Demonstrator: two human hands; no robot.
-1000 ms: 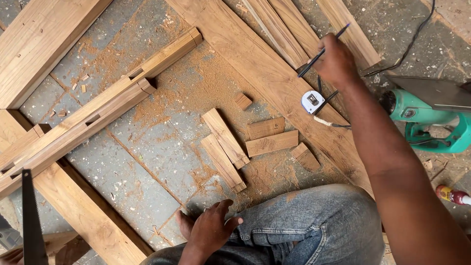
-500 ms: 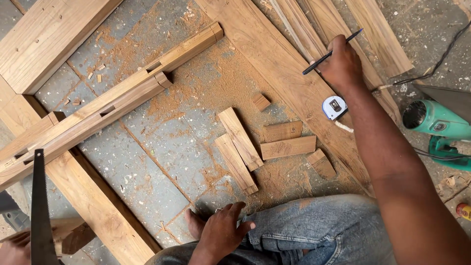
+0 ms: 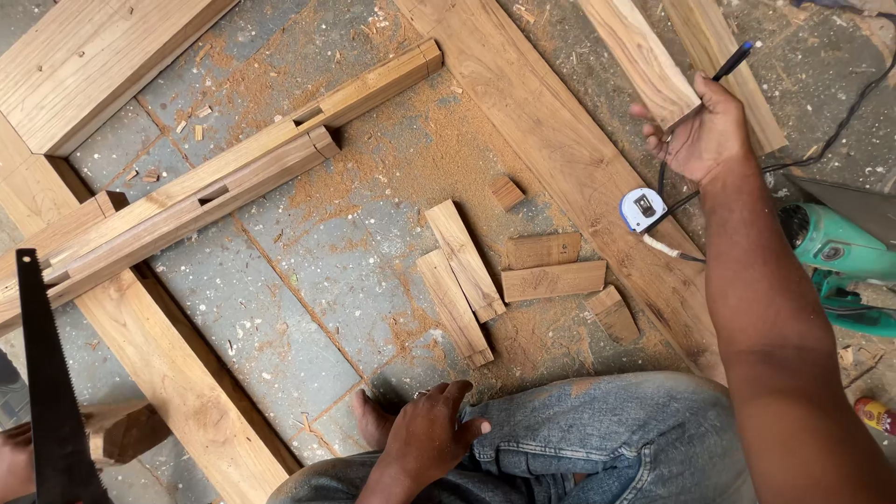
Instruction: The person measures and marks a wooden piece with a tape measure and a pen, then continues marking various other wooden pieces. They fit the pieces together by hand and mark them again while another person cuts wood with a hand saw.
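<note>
Raised since a moment ago, the right hand has come up off the long plank with the pen pinched in loosely curled fingers, its blue tip pointing up and away toward the far right. Just below that hand — toward the person — the small blue-and-white tape measure lies on the plank, clearly nearer the right hand than the left; a cord runs up from beside it to the hand. The left hand rests on the denim knee, fingers spread, holding nothing. Short wood offcuts lie on the dusty floor between the two hands. A green power tool sits at the right edge — a handsaw at the left.
</note>
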